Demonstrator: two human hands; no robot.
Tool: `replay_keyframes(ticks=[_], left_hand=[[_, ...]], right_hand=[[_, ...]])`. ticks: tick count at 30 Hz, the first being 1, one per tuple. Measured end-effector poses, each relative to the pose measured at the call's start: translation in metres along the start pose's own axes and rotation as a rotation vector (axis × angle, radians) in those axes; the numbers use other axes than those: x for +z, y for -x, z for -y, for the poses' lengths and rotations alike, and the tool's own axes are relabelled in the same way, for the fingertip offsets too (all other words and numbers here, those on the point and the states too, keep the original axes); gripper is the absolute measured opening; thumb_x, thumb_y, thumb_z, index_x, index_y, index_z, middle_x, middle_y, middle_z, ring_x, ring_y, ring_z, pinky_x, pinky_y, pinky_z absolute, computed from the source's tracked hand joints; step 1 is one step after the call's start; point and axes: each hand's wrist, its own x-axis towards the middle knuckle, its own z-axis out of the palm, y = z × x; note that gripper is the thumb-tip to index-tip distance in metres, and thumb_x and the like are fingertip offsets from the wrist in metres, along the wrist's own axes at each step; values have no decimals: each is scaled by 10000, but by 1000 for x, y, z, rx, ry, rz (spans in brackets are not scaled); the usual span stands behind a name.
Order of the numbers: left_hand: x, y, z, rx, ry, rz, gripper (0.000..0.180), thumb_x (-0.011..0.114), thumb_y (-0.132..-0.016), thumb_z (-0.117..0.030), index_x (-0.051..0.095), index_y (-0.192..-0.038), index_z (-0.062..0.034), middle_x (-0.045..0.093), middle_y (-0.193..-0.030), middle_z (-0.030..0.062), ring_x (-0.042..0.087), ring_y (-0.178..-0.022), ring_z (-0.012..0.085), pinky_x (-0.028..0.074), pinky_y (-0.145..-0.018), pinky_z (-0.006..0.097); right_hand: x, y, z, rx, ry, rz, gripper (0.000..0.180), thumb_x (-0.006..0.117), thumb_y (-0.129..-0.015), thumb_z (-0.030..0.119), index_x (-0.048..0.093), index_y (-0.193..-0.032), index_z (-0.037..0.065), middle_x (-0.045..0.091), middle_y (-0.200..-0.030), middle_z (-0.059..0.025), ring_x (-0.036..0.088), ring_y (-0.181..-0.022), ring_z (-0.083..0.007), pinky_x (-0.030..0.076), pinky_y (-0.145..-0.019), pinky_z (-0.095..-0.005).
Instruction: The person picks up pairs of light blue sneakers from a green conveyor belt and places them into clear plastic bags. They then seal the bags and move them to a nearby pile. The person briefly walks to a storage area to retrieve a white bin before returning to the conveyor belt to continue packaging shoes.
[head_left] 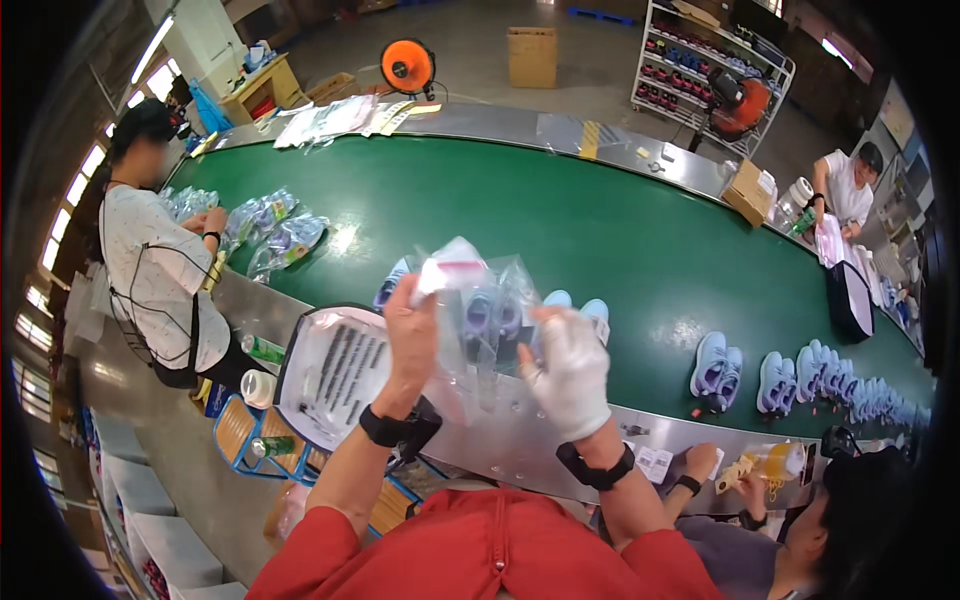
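Clear plastic bag point(462, 335) is up between the two hands, mid-frame, over the near edge of the green belt point(600, 230). Left hand point(408, 340) has it: thumb and fingers closed on the bag's upper left corner, film bunched there. Right hand point(572, 372), in a white glove, sits at the bag's right edge, thumb a bit below the fingers. Blurred at the contact, so I can't tell from here if it's pinching film or just touching. Lilac shoes point(480, 312) show through the plastic; inside or behind, can't call it.

Pose: both forearms come up from the bottom of the frame, red sleeves, black wristbands. Left hand upright, back of the hand toward frame left. Right hand angled up and inward, glove back facing the wearer.

Markings: pinkish strip across the bag's top, glare on it, not legible. Tub point(285, 400) left of the left wrist holds a white sheet point(345, 375) with rows of dark print. Small printed slips point(655, 465) on the metal ledge point(500, 440), lower right, too small to read. More shoe pairs point(716, 368) line the belt toward the right rim.
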Motion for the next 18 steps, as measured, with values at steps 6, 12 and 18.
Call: replay_keyframes(ticks=[6, 12, 18], left_hand=[[88, 95, -32, 163, -34, 696, 319, 540, -693, 13, 587, -1006, -30, 596, -699, 151, 611, -668, 250, 472, -611, 344], [64, 113, 2, 220, -390, 777, 310, 643, -706, -133, 565, -999, -70, 554, -789, 188, 527, -659, 382, 434, -589, 392], [40, -5, 2, 184, -357, 299, 103, 559, -743, -6, 555, -843, -29, 556, -656, 179, 588, -587, 273, 443, -541, 352]], right_hand=[[18, 34, -56, 155, 347, 926, 160, 554, -775, 157, 597, -900, 68, 622, -868, -120, 621, -792, -286, 500, -735, -392], [30, 62, -61, 42, 307, 987, 177, 533, -813, 168, 608, -926, 55, 639, -877, -116, 631, -789, -302, 506, -695, -382], [25, 19, -20, 129, 125, 685, 181, 548, -808, 140, 633, -939, 50, 655, -854, -127, 635, -764, -300, 507, -677, -381]])
